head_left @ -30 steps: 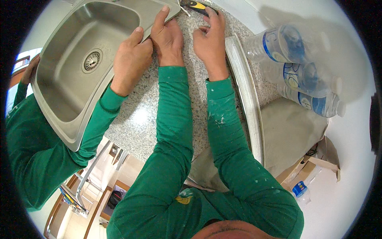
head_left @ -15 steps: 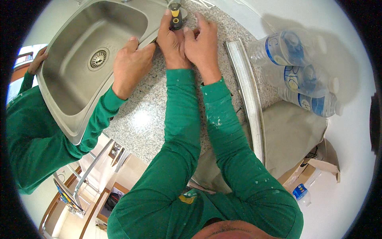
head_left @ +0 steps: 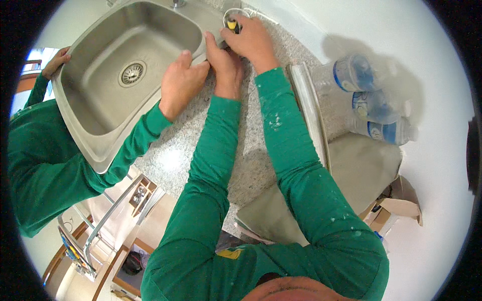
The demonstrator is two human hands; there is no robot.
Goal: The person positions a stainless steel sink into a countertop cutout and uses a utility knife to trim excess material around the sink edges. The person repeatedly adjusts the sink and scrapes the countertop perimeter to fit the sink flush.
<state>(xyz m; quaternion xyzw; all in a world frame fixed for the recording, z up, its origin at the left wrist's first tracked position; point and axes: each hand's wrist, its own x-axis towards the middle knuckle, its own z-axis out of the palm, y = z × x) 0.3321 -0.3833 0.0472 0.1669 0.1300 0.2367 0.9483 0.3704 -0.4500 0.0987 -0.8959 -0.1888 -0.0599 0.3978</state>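
A steel sink (head_left: pixel 173 93) is tipped up at its near right edge, above the speckled countertop. At its right corner, my left hand (head_left: pixel 226 67) is closed at the sink rim, thumb along it and the other fingers partly hidden. Just right of it, my right hand (head_left: pixel 253 42) closes around a small yellow-and-black tool (head_left: pixel 232 24), whose exact kind is covered by the fingers. A co-worker's hand (head_left: pixel 182 85) grips the near sink rim beside my left hand. That person's other hand (head_left: pixel 57 62) holds the far left rim.
Right of my right forearm lies a long metal strip (head_left: pixel 307 103). Several clear plastic bottles (head_left: pixel 359 72) are stacked against the white wall, with a beige cloth (head_left: pixel 361 160) below them. A thin white cable (head_left: pixel 258 17) runs behind my right hand. An open cardboard box (head_left: pixel 399 208) sits lower right.
My right hand has moved up and closed over the yellow-and-black tool, which previously showed between both hands. My left hand now rests lower against the rim. The sink appears shifted slightly right in view.
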